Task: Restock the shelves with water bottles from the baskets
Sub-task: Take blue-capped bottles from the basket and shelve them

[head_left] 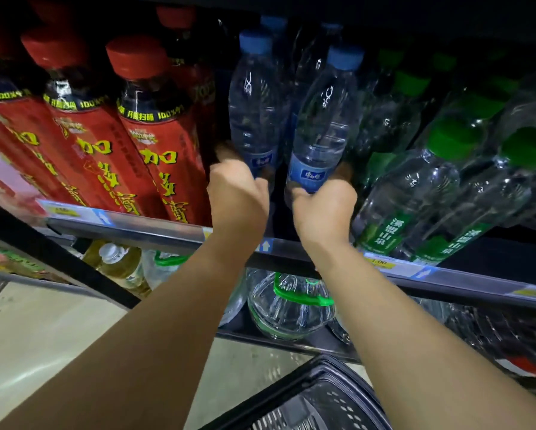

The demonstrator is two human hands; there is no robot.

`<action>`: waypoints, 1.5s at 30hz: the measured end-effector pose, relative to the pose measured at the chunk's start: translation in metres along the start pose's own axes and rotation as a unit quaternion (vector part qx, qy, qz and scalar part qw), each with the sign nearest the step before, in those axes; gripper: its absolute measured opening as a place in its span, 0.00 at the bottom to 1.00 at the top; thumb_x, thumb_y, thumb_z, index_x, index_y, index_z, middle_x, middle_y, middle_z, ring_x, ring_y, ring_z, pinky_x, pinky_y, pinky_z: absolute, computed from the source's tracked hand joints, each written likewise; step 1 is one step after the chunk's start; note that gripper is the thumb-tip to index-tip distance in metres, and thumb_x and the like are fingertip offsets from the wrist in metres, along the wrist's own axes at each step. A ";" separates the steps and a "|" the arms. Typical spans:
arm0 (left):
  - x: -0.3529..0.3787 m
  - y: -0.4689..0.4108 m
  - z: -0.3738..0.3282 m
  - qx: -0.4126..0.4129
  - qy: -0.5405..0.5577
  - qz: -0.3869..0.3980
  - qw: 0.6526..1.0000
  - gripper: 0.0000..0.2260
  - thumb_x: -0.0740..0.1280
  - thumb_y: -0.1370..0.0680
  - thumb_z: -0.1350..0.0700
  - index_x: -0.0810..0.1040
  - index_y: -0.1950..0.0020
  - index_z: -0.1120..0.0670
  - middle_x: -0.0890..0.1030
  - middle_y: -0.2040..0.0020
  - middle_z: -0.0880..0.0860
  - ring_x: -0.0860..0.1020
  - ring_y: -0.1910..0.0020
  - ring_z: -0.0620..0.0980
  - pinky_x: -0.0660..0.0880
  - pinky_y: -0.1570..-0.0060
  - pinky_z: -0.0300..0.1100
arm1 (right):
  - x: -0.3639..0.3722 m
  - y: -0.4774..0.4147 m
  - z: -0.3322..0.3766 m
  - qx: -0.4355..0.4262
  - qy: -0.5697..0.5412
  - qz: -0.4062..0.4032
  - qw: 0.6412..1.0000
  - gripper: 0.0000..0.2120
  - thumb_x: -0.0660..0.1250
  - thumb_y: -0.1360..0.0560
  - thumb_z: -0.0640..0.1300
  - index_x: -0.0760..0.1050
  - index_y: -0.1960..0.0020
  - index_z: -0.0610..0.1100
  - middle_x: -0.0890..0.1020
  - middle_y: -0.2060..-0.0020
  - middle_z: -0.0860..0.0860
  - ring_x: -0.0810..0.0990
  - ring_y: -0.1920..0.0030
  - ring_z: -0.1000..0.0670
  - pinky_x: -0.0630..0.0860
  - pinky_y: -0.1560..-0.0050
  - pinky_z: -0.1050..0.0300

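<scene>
- The left grip (238, 193) is curling closed around the base of a blue-capped water bottle (252, 119) on the shelf (155, 232), at the centre of the frame.
- The right grip (324, 209) is clasping the base of a second water bottle (322, 128), just beside the first.
- Red-labelled bottles (164, 144) are standing at left, green-capped bottles (415, 187) at right.
- A dark basket (307, 401) is sitting at the bottom edge.

Water bottles (254, 97): clear glossy plastic, matt blue caps. Shelf rail (155, 231): smooth, shiny strip. Basket (322, 395): black perforated matt plastic.
</scene>
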State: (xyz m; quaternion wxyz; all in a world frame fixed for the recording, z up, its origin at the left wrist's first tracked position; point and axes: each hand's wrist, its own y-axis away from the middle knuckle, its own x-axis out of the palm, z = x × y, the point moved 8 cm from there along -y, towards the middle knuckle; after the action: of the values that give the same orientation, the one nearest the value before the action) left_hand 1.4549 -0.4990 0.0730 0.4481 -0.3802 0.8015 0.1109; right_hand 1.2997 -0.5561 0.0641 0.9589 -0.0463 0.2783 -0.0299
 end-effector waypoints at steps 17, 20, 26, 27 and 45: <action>0.012 -0.045 -0.025 -0.014 0.052 -0.002 0.999 0.27 0.66 0.21 0.52 0.60 0.29 0.62 0.75 0.35 0.58 0.74 0.35 0.57 0.70 0.42 0.45 | 0.032 -0.057 0.015 -0.008 0.011 0.008 1.000 0.24 0.71 0.28 0.40 0.66 0.35 0.36 0.78 0.39 0.40 0.77 0.39 0.40 0.73 0.46 0.53; 0.017 -0.058 -0.029 -0.009 0.077 -0.003 0.997 0.28 0.68 0.22 0.54 0.60 0.28 0.62 0.75 0.34 0.59 0.74 0.36 0.57 0.70 0.41 0.46 | 0.038 -0.067 0.018 -0.011 -0.005 0.009 1.000 0.23 0.70 0.27 0.39 0.67 0.35 0.37 0.78 0.39 0.40 0.77 0.39 0.41 0.73 0.48 0.54; 0.025 -0.067 -0.031 -0.019 0.087 -0.005 0.996 0.27 0.67 0.22 0.55 0.60 0.28 0.62 0.74 0.34 0.59 0.74 0.36 0.57 0.70 0.41 0.44 | 0.045 -0.078 0.022 -0.019 -0.029 0.010 0.999 0.23 0.70 0.27 0.39 0.67 0.35 0.37 0.78 0.40 0.39 0.78 0.40 0.40 0.75 0.47 0.52; 0.025 -0.068 -0.032 -0.015 0.078 0.000 0.997 0.28 0.68 0.22 0.54 0.59 0.28 0.63 0.73 0.33 0.59 0.74 0.35 0.57 0.70 0.41 0.45 | 0.047 -0.079 0.023 -0.016 -0.026 0.013 0.999 0.23 0.70 0.27 0.39 0.67 0.35 0.37 0.78 0.39 0.39 0.77 0.40 0.40 0.75 0.46 0.52; -0.032 0.078 -0.008 0.151 -0.077 0.154 0.973 0.26 0.56 0.19 0.56 0.56 0.22 0.60 0.66 0.27 0.62 0.64 0.28 0.61 0.62 0.30 0.49 | -0.014 0.071 0.009 -0.047 0.085 0.117 0.988 0.27 0.68 0.27 0.39 0.65 0.31 0.39 0.73 0.37 0.43 0.69 0.34 0.42 0.65 0.36 0.55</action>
State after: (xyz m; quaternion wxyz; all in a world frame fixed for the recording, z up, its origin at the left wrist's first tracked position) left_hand 1.4045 -0.4329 0.0908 0.5383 -0.1703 0.8209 0.0858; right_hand 1.2954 -0.4842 0.0717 0.9253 -0.0558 0.3637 0.0915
